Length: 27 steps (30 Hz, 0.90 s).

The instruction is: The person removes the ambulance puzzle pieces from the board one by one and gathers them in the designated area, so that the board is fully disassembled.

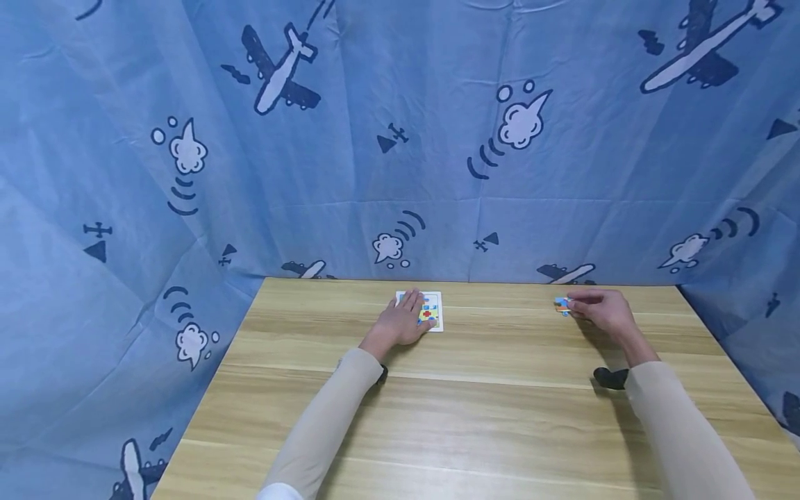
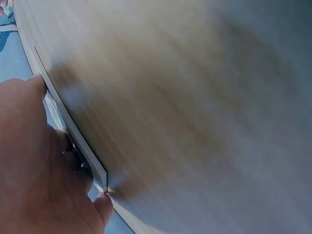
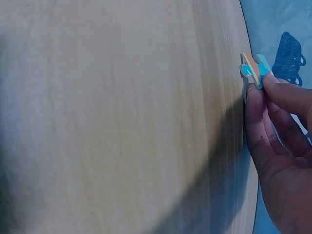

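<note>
**Steadying on one side, pinching on the other**

Appears to be at the pick-up step. Pinching a jigsaw piece (image 1: pixel 561 304) between thumb and fingers with the right grip (image 1: pixel 603 312), right of centre in the head view, near the far edge of the desk (image 1: pixel 475 410). Narrow there, holding just the piece; visible again at the upper right of the right wrist frame, with orange and blue colouring. Too close to the desk to tell touching from hovering.

Resting with the left grip (image 1: pixel 401 323) on a picture board (image 1: pixel 439 312), just below the middle of the head view. Spread wide over it with straight fingers, not curled around anything; hiding much of the left side, so hard to say which spots on the board are vacant. Seen edge-on along the left of the left wrist frame, with the thumb at one corner.

Judging from piece and board lying well apart, probably calls next for keeping the pinch firm, lifting the piece clear and carrying it leftward across the frame, while holding the board against sliding. Best turned to fit before lowering; too small here to pick out a matching place.
</note>
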Available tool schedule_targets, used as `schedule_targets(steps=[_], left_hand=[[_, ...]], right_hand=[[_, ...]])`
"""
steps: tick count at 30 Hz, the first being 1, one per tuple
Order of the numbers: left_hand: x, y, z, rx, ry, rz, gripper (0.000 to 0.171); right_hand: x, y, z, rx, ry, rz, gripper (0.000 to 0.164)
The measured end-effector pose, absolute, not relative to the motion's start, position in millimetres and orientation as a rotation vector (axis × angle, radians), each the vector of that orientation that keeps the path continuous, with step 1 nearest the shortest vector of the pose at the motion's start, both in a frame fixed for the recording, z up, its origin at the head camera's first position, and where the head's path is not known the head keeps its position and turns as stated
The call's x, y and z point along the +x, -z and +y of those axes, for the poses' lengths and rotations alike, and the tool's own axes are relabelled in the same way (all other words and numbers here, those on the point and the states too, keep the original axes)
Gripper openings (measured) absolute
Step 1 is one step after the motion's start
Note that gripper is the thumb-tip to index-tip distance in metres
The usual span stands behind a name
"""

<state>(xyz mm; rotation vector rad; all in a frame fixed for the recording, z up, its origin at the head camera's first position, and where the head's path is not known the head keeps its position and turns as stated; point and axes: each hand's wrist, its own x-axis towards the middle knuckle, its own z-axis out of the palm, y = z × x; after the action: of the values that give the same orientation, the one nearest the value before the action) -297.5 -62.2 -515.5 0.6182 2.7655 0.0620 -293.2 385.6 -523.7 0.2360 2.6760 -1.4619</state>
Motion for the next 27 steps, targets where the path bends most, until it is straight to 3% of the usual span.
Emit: schedule_targets(steps=[27], left_hand=[[-297,517,-63,0.608,-0.079,2.776,0.079]], right_hand=[[-300,523,375,0.219,0.994,2.909,0.041]])
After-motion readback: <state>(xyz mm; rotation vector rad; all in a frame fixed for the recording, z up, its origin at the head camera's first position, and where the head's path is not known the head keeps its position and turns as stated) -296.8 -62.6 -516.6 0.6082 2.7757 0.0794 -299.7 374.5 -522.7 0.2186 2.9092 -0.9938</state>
